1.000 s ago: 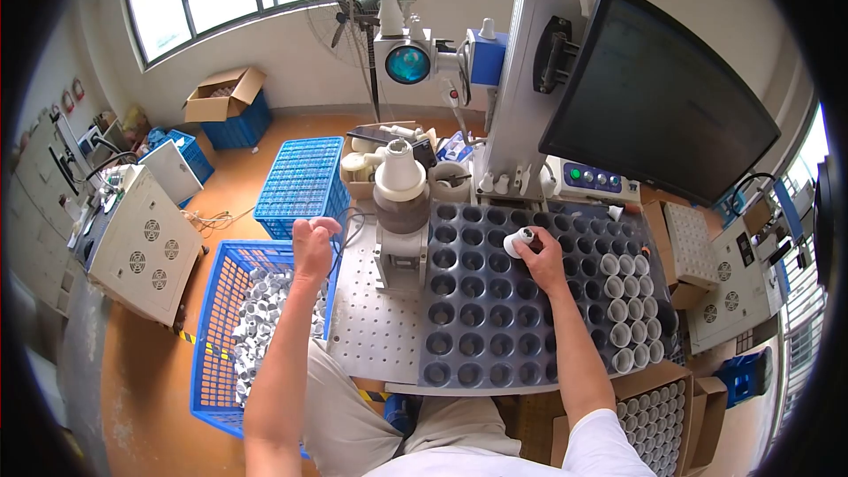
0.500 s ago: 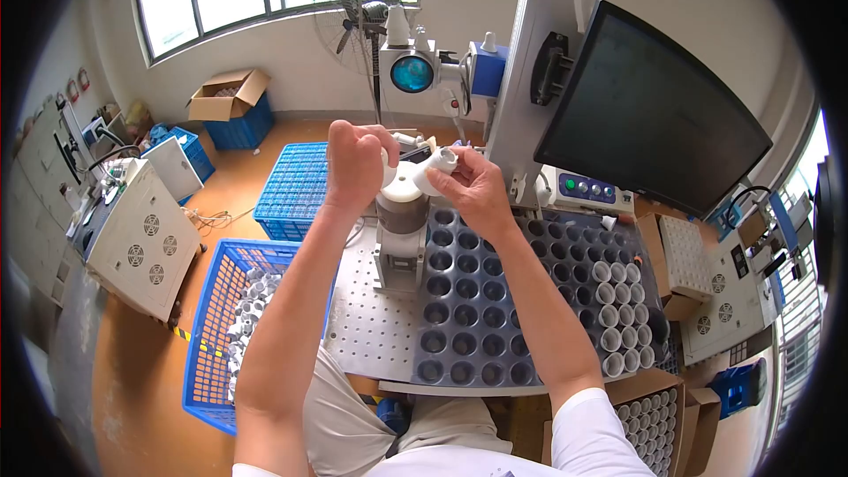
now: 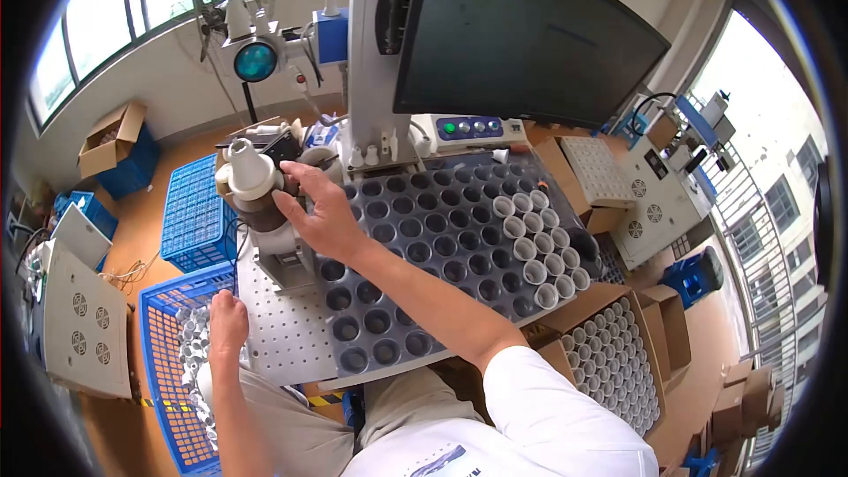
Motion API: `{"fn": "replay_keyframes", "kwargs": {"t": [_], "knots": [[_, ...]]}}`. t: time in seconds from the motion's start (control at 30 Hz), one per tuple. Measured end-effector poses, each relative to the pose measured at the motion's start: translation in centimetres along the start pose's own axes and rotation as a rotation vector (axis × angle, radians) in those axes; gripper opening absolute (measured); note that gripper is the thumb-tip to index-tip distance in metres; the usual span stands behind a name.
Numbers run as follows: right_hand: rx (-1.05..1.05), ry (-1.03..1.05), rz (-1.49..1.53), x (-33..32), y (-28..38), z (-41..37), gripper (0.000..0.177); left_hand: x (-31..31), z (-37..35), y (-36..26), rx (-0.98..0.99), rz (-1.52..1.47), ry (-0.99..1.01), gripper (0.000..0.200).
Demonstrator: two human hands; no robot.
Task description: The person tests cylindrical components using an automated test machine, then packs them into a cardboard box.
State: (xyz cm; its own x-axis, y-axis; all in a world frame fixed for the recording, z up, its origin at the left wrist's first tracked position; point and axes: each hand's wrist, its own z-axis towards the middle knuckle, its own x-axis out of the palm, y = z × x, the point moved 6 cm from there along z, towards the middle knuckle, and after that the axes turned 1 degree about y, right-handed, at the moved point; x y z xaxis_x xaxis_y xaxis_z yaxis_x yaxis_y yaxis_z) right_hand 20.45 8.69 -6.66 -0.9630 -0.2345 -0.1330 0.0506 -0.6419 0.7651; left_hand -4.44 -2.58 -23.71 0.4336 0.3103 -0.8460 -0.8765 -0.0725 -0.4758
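Note:
A white plastic part with a narrow stepped top (image 3: 249, 168) stands upright on the dark round fixture (image 3: 263, 212) at the left of the bench. Beside it, my right hand (image 3: 322, 216) has its thumb and fingers apart, with the fingertips close to the fixture's right side. My left hand (image 3: 228, 325) is lower, over the near right rim of the blue basket (image 3: 159, 371), its fingers closed. What it holds, if anything, is hidden. Several white and grey plastic parts (image 3: 190, 336) lie jumbled in that basket.
A black tray with round holes (image 3: 415, 252) covers the bench, white cups (image 3: 534, 247) filling its right side. A cardboard box of cups (image 3: 609, 353) is at right. The monitor (image 3: 530, 31) and lens head (image 3: 256, 62) stand behind; a perforated metal plate (image 3: 283, 327) lies at left.
My left hand has dropped from the fixture to the basket. My right hand has let go of the white part, which now stands on the fixture. The view has swung right.

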Motion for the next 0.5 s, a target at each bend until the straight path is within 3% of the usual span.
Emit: {"fn": "replay_keyframes", "kwargs": {"t": [0.03,0.1,0.13,0.27,0.33,0.43,0.5], "knots": [[-0.031,-0.004,-0.151,-2.5,-0.4,-1.0,0.043,1.2,-0.1,0.1,0.107,0.026,0.012,0.009],[-0.093,0.019,-0.415,-7.4,-2.2,-3.5,0.041,1.7,-0.9,-0.5,0.016,0.06,0.103,0.008],[0.005,0.04,-0.527,-10.9,-3.9,-4.3,0.044,2.4,-1.3,0.1,0.022,0.157,0.179,0.008],[0.437,0.173,-1.232,-27.2,-9.1,-7.5,0.062,2.3,-1.2,-0.1,-0.023,0.057,0.195,0.009],[0.617,0.365,-1.301,-31.6,-9.1,-8.5,0.065,2.4,-0.5,-0.8,-0.034,0.028,0.173,0.009],[0.662,0.522,-1.218,-33.1,-10.1,-9.4,0.065,2.8,-0.3,-1.8,-0.101,-0.034,0.187,0.009],[0.669,0.555,-1.285,-32.8,-9.9,-8.9,0.062,3.6,-0.5,-0.8,-0.014,-0.011,0.176,0.011]]}}
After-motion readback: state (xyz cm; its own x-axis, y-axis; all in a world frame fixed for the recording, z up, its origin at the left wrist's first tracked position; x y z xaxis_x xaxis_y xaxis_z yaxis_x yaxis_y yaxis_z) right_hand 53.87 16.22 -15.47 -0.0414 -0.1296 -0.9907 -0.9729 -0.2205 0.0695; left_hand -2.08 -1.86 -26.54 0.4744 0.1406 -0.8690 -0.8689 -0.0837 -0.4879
